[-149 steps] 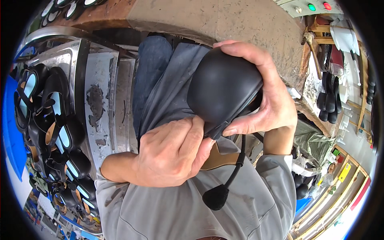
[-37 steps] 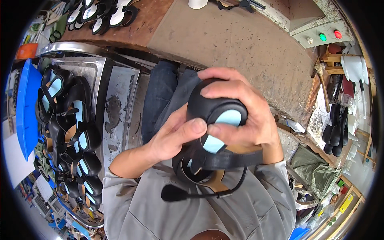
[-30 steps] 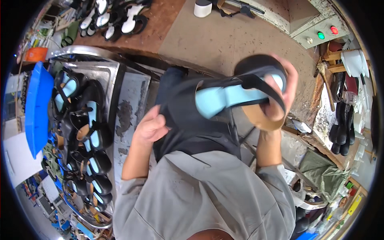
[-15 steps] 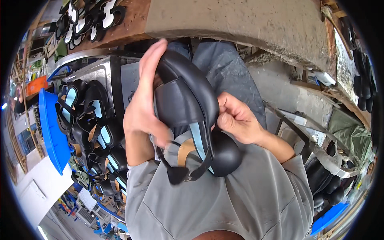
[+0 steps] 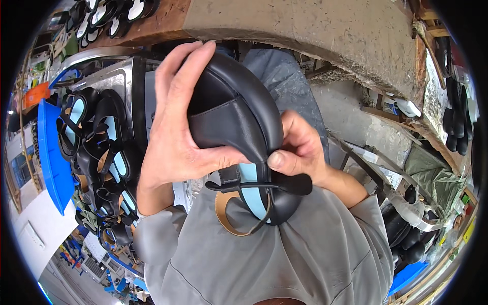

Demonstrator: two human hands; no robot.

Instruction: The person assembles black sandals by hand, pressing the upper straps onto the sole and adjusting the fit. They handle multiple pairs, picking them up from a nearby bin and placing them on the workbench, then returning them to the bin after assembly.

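Note:
A black sandal (image 5: 229, 122) with a thick sole, a light blue insole and a tan-lined ankle strap is held up in front of my chest. My left hand (image 5: 175, 122) grips its front part, fingers reaching up along the toe and thumb pressed across the upper's lower edge. At the sole's right side, my right hand (image 5: 302, 147) pinches the shoe near its middle, thumb on the edge beside the insole. The loose black strap end (image 5: 292, 184) lies across the heel area. My right fingertips are partly hidden behind the sole.
Many similar black sandals (image 5: 114, 127) are piled at my left beside a metal frame (image 5: 136, 101) and a blue tray (image 5: 53, 152). A worn workbench (image 5: 305, 30) runs across the far side, with white-insoled sandals (image 5: 119, 23) at its left. A metal rack (image 5: 424, 218) stands at my right.
My left thumb has come onto the upper's lower edge, and the right thumb has moved onto the sole edge. The loose strap has swung from the left across the heel.

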